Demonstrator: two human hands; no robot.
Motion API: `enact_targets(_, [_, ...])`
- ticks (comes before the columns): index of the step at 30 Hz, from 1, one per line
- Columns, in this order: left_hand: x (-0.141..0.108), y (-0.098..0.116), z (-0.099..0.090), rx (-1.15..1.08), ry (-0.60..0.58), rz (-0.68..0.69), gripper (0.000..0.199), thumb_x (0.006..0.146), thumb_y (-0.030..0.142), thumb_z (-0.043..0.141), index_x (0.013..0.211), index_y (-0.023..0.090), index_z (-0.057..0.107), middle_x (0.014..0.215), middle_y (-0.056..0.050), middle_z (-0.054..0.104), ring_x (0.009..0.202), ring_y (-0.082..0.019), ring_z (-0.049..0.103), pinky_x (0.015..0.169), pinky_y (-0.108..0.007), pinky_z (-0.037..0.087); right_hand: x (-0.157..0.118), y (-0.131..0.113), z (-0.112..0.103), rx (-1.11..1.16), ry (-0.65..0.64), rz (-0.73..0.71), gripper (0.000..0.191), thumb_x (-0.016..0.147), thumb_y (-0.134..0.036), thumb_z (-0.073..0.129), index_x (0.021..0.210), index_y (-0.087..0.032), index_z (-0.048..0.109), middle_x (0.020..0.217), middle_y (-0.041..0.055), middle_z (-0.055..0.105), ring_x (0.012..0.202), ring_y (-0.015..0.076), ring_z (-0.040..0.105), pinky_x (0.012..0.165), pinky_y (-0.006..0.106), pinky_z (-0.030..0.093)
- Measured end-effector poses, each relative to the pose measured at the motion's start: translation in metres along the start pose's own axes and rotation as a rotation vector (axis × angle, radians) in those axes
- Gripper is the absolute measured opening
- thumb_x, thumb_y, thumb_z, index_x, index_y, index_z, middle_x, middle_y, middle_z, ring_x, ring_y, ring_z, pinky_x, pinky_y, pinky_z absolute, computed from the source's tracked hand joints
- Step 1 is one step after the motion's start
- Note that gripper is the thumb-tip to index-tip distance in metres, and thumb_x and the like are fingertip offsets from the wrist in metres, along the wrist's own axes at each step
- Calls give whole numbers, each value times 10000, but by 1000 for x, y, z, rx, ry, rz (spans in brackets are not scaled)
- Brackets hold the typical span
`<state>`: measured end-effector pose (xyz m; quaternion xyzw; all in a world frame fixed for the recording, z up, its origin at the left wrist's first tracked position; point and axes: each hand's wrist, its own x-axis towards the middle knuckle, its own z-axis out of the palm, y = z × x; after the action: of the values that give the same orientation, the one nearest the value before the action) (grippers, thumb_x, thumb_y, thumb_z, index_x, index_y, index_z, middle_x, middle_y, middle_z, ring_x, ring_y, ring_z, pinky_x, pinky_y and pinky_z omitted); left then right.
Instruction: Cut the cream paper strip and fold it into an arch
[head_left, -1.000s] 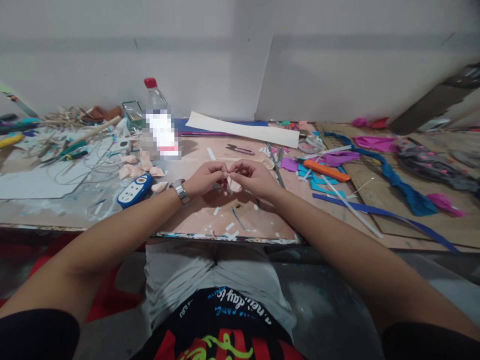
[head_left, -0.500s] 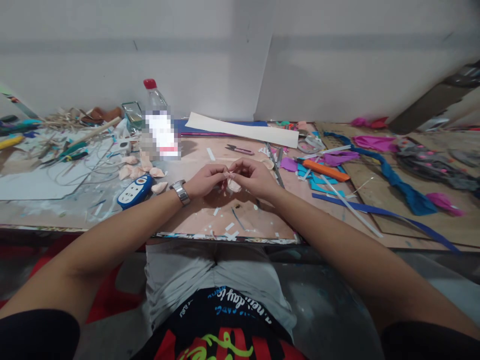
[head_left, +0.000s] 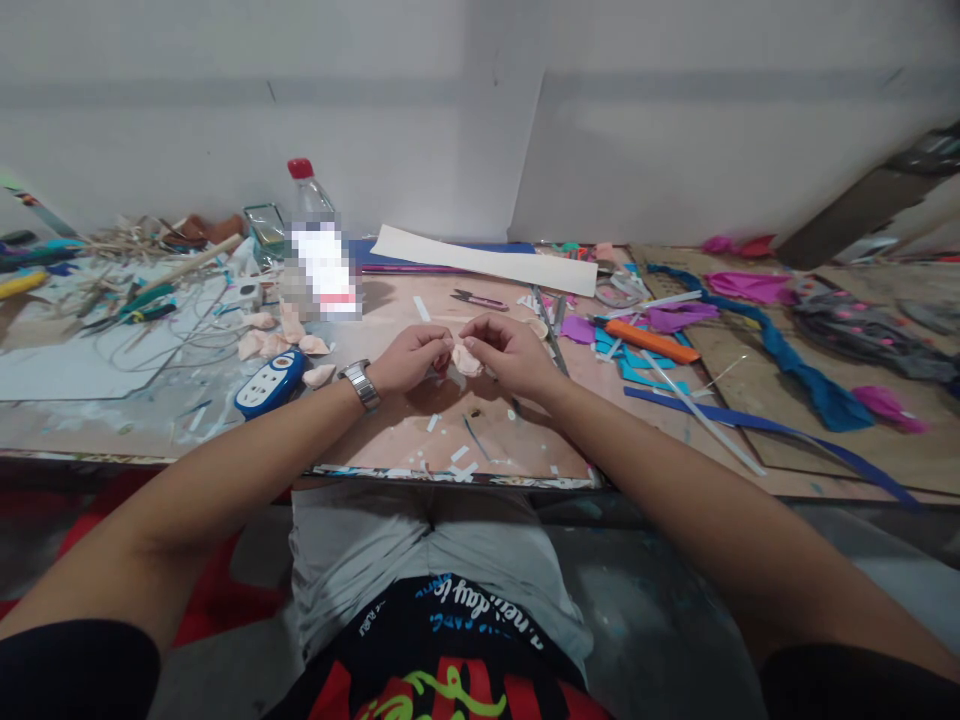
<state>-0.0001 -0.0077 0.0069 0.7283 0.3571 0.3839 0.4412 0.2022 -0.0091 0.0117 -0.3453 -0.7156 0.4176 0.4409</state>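
Observation:
A small crumpled pale pink piece (head_left: 468,360) hangs between my hands above the table. My right hand (head_left: 504,352) is closed, with thumb and fingers pinching its top. My left hand (head_left: 414,358), with a metal watch at the wrist, is closed too; its fingertips are pressed together at the left side of the piece, and what they hold is too small to make out. More pale pink crumpled pieces (head_left: 262,340) lie on the left, next to a blue and white power strip (head_left: 270,384).
A bottle with a red cap (head_left: 300,168) stands at the back left. Small scissors (head_left: 478,299) lie behind my hands. An orange cutter (head_left: 652,340), a blue strip (head_left: 780,430) and purple scraps lie on the right. Pliers (head_left: 146,300) rest at the left.
My left fingertips have moved slightly left and apart from my right ones. The pink piece shows more fully between the hands.

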Motion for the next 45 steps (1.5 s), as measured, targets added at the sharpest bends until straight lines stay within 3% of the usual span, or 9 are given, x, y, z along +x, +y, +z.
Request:
enact_targets(6, [-1,-6,0,49,13,85,409,1014,502,513,798,168,606,681,0,609,636,-127,567,664,-257,454,-3,-4,2,106,-57,233,404,810,-475,784,1062,-216,602,780,1,700,617,159,642,555,267,512])
enact_targets(11, [-3,-3,1,178,39,107,429,1029,526,490,855,163,638,674,2,619,631,-130,574,660,-251,444,-3,-7,3,103,24,172,407,785,-499,813,998,-204,630,764,-5,680,578,139,641,499,237,493])
enact_targets(18, [-3,-2,1,181,17,101,444,1023,546,486,854,164,637,684,-5,620,653,-142,582,674,-258,454,-1,-5,1,60,58,128,364,781,-483,827,963,-216,661,742,-3,685,555,147,633,459,245,477])
enact_targets(27, [-5,0,1,179,26,82,440,1015,530,501,810,162,630,673,-8,615,654,-144,570,670,-265,443,0,-2,-2,-25,117,50,281,749,-403,836,914,-212,714,697,10,691,600,195,643,549,300,448])
enact_targets(35, [-3,3,3,44,-27,71,540,987,649,496,761,170,602,649,-13,589,617,-135,551,636,-261,450,2,-1,-3,-34,108,-41,227,742,-382,827,854,-216,721,761,13,704,705,202,627,673,336,485])
enact_targets(40, [-1,1,3,-38,-41,49,553,956,685,534,762,171,586,660,-10,587,612,-126,548,624,-251,454,2,-3,-3,-50,121,-63,267,731,-418,844,846,-209,723,789,20,686,754,200,609,683,322,474])
enact_targets(45, [-1,-1,1,37,-39,84,549,978,670,512,756,172,576,675,-16,606,646,-129,565,663,-252,466,1,-8,-3,7,116,-29,419,674,-525,891,877,-206,710,846,17,676,733,173,582,644,292,463])
